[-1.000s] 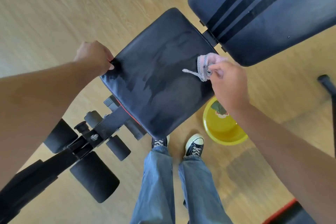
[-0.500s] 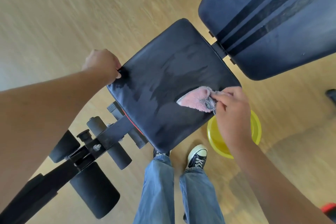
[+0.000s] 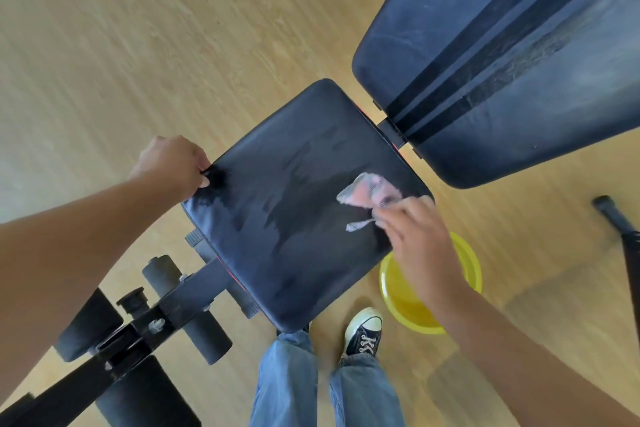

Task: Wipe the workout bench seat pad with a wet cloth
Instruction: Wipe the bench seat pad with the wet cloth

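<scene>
Right hand (image 3: 419,239), pinching pink cloth (image 3: 369,192), has swept back up the seat pad (image 3: 298,204); wet streaks widen. Left hand (image 3: 173,165) stays clamped on pad's corner.

A: Is the light holding up?

B: Bright, even daylight is washing the wooden floor (image 3: 145,45); soft shadows are falling toward the lower right beyond the yellow bowl (image 3: 464,263).

A: Any glare?

B: A dull sheen is showing on the seat pad (image 3: 294,218), with wet streaks catching light.

A: Sharpness?

B: The right hand (image 3: 420,246) and cloth (image 3: 369,191) are smearing with motion blur. Wide-angle distortion is bending and stretching the edges.
</scene>
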The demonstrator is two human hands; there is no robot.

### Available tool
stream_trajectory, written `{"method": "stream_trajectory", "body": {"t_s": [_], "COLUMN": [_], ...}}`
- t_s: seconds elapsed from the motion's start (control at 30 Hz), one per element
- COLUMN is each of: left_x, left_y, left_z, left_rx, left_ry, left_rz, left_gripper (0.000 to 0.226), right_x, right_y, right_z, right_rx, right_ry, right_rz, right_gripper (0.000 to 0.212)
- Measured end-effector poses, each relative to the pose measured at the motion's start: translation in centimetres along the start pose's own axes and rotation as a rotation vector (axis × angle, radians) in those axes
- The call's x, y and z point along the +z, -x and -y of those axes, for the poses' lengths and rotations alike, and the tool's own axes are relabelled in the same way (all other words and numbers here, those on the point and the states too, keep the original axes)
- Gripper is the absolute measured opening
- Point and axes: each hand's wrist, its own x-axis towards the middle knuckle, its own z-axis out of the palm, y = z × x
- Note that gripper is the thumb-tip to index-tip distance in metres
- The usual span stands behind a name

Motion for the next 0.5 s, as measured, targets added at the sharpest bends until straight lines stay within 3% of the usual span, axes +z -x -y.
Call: {"method": "stream_trajectory", "body": {"t_s": [0.07, 0.13, 0.2, 0.27, 0.33, 0.37, 0.4, 0.5], "left_x": [-0.1, 0.0, 0.1, 0.3, 0.7, 0.8, 0.9, 1.1], "left_y": [0.0, -0.1, -0.2, -0.2, -0.3, -0.3, -0.4, -0.4], "left_z": [0.1, 0.2, 0.3, 0.5, 0.6, 0.6, 0.7, 0.9], "left_rx": [-0.012, -0.018, -0.024, -0.023, -0.026, -0.032, -0.038, -0.039], "left_ry": [0.02, 0.042, 0.065, 0.068, 0.083, 0.092, 0.099, 0.111], "left_rz": [0.003, 0.004, 0.002, -0.005, -0.022, -0.032, -0.04, -0.045], "left_gripper": [0.025, 0.024, 0.023, 0.022, 0.021, 0.02, 0.02, 0.02], "right_x": [-0.3, 2.0, 4.6, 5.5, 4.1, 3.3, 2.5, 0.7], "right_y": [-1.9, -0.6, 2.9, 6.2, 4.6, 2.8, 0.9, -2.3], "right_z": [-0.7, 2.4, 7.3, 9.7, 7.4, 5.3, 3.1, -1.1], "right_rx": [0.354, 0.391, 0.187, -0.138, -0.393, -0.412, -0.331, 0.217], "right_ry": [-0.114, -0.156, -0.224, -0.255, -0.162, -0.122, -0.084, -0.053], "right_rz": [-0.198, -0.229, -0.047, 0.141, 0.201, 0.173, 0.086, -0.274], "right_gripper": [0.025, 0.02, 0.015, 0.018, 0.027, 0.028, 0.028, 0.019]}}
